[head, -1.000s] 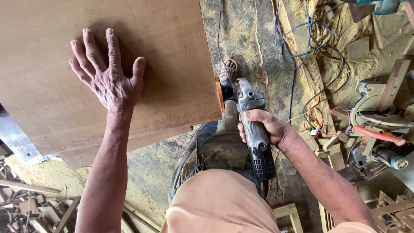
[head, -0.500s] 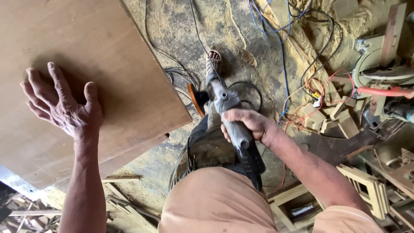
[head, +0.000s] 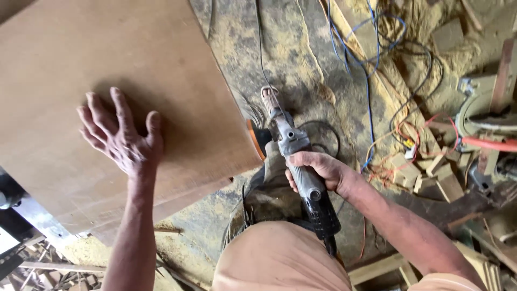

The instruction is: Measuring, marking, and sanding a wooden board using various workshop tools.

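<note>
Grinder (head: 295, 156): long axis runs away from the person, disc against the board (head: 107, 81) edge.
Right hand (head: 318, 170): fingers wrapped around its handle.
Left hand (head: 121, 137): fingers spread flat on the board.

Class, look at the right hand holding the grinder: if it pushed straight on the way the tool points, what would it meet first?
Probably nothing soon: past the right hand, the grinder points at the sawdust-covered floor; the board's edge lies beside its disc. Depth unclear.

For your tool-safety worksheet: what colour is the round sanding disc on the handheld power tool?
Orange; the round sanding disc shows best in the head view, pressed at the brown wooden board's edge.
</note>
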